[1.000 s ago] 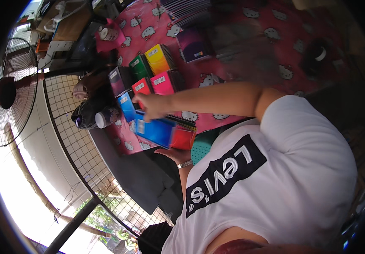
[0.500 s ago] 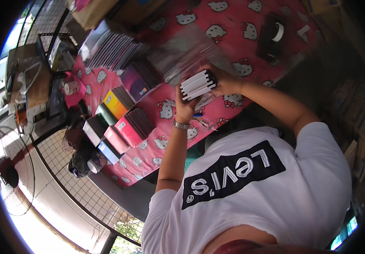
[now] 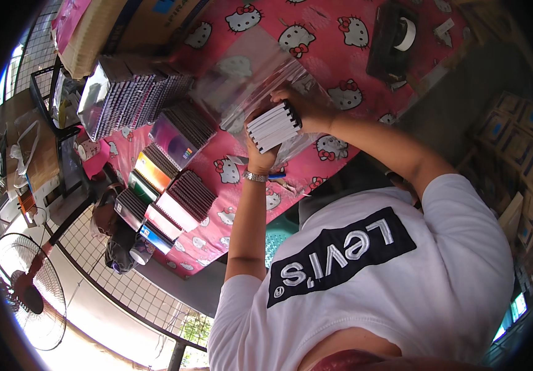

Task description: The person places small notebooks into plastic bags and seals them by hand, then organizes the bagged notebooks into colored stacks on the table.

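A small stack of spiral notebooks [image 3: 271,128], white page edges up and black bindings at one side, is gripped between both my hands above the table. My left hand [image 3: 261,156], below a metal wristwatch, wraps the stack's near left side. Around the bound side curls my right hand [image 3: 306,113], its fingertips partly hidden. Clear plastic sleeves [image 3: 232,77] lie flat just beyond and under the hands. Left of them, spiral notebooks with purple covers [image 3: 177,139] stand beside groups with orange [image 3: 152,167] and pink [image 3: 166,217] covers.
A pink cat-print cloth [image 3: 226,216] covers the table. A large bundle of spiral notebooks [image 3: 124,99] stands at the far left, near a cardboard box [image 3: 149,28]. A black tape dispenser [image 3: 393,46] sits far right. A blue pen [image 3: 277,176] lies near my left wrist. A fan [image 3: 28,290] stands lower left.
The view has shifted, so the table's things appear displaced. The notebooks in my hands, uneven before, now sit more evenly together. Both hands keep hold of them.
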Demonstrator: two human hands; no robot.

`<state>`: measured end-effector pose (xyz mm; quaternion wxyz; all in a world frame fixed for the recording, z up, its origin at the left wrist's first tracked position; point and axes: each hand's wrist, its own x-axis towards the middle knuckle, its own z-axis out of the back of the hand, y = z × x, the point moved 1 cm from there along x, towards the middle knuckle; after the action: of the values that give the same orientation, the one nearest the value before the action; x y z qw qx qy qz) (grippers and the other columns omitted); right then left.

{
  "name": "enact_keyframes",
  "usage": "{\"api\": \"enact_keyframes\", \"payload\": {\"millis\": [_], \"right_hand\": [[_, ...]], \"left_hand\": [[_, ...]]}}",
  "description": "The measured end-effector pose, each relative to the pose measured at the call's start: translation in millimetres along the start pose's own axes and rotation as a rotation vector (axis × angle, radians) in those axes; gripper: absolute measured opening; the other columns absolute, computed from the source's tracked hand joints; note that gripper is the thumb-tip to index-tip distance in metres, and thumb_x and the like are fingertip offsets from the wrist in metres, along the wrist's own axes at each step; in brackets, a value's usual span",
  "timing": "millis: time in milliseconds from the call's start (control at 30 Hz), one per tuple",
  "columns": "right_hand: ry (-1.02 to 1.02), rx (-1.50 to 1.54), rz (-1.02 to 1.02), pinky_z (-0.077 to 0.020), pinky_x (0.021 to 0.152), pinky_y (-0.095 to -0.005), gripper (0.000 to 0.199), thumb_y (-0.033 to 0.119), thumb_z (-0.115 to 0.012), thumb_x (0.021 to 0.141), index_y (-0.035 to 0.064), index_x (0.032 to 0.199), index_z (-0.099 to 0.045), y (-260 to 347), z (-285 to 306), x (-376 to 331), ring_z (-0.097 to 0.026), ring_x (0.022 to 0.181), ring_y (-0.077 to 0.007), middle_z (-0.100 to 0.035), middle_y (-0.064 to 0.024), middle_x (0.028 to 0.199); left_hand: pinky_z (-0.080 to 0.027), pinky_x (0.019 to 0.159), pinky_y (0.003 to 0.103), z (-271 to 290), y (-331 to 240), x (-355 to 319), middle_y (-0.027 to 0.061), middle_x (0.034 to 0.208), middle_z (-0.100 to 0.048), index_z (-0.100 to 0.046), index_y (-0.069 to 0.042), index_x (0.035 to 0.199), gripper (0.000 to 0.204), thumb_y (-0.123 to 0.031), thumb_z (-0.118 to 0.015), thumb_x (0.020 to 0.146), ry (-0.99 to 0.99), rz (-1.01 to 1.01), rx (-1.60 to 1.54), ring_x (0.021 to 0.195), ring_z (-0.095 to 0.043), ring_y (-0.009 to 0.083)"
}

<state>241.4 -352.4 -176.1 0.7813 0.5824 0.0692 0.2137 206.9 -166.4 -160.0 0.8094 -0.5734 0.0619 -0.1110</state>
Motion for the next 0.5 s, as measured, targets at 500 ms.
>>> {"api": "enact_keyframes", "payload": {"millis": [500], "right_hand": [[0.136, -0.962, 0.079, -0.0171, 0.115, -0.0498, 0.093, 0.061, -0.057, 0.075, -0.0027, 0.139, -0.034, 134, 10, 9, -0.036, 0.133, -0.0296, -0.045, -0.0172, 0.136]], "left_hand": [[-0.045, 0.092, 0.037, 19, 36, -8, 0.0162, 0.116, -0.058, -0.045, -0.003, 0.128, 0.064, -0.010, -0.072, 0.071, 0.189, -0.135, 0.249, 0.109, -0.057, 0.0300]]}}
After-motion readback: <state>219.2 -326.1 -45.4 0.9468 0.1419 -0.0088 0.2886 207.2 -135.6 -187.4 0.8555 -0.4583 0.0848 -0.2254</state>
